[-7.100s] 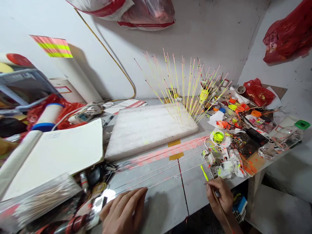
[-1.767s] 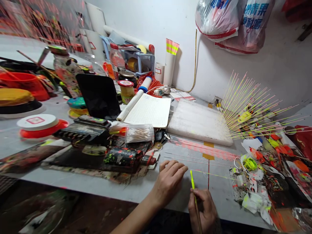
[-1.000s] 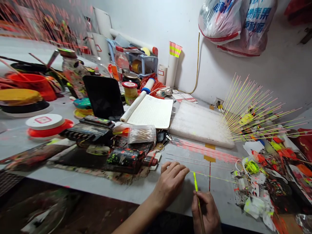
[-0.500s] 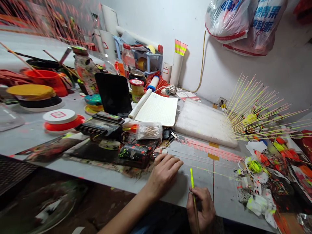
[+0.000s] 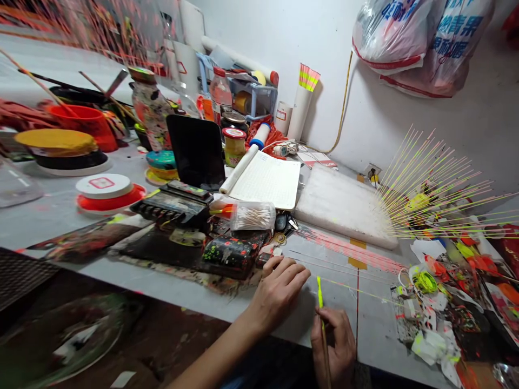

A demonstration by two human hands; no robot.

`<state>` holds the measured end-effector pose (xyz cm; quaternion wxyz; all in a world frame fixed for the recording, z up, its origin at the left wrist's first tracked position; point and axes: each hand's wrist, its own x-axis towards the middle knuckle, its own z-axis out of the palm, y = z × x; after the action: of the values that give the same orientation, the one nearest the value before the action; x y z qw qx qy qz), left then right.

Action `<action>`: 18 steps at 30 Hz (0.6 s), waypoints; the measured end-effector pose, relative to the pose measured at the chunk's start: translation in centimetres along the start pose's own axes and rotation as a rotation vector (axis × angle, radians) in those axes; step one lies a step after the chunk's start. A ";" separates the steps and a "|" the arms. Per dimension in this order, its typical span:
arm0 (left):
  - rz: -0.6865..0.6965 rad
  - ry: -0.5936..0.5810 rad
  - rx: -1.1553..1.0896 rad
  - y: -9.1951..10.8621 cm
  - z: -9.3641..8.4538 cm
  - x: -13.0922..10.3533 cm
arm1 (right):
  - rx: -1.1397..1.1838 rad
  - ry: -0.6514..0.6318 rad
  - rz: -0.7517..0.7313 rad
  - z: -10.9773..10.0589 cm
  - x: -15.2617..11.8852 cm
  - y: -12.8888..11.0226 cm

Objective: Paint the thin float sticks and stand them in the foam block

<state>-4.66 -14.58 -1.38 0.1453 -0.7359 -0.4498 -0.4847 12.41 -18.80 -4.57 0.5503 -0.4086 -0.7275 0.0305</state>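
Observation:
My right hand (image 5: pixel 337 341), low at the table's front edge, grips a paintbrush (image 5: pixel 325 346) with its tip up. Bright yellow-green paint coats the bristles. To its left, my left hand (image 5: pixel 281 292) is closed with the fingers bent downward, beside a small dark cylinder (image 5: pixel 265 260). A thin stick (image 5: pixel 348 288), partly yellow-green, runs right from the left fingertips, which seem to pinch its end; the exact hold is hidden. The brush tip is close to this stick, but I cannot tell whether they touch.
Many painted sticks (image 5: pixel 425 183) fan out from a white foam block (image 5: pixel 344 200). Pink-banded sticks (image 5: pixel 352 249) lie in front of it. Stained paper scraps (image 5: pixel 432 343) clutter the right. An open notebook (image 5: pixel 265 181), cotton swabs (image 5: pixel 254 216) and paint tubs (image 5: pixel 105 186) stand behind and left.
The view has shifted slightly, moving the scene right. The brush tip is a little closer to my left fingertips. Both hands keep their grips.

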 end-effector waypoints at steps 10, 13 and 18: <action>0.001 0.007 -0.007 -0.1 0.0 0.0 | 0.002 0.010 0.052 -0.5 -0.6 0.3; 0.001 0.012 -0.003 0.0 0.1 0.0 | 0.022 0.023 0.069 -0.5 -0.6 0.0; -0.013 0.001 0.007 -0.1 0.0 -0.3 | 0.095 0.030 0.094 -0.3 -0.5 -0.9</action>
<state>-4.78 -14.62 -1.64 0.1451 -0.7322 -0.4561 -0.4845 12.14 -19.83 -4.40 0.5782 -0.4160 -0.6968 0.0847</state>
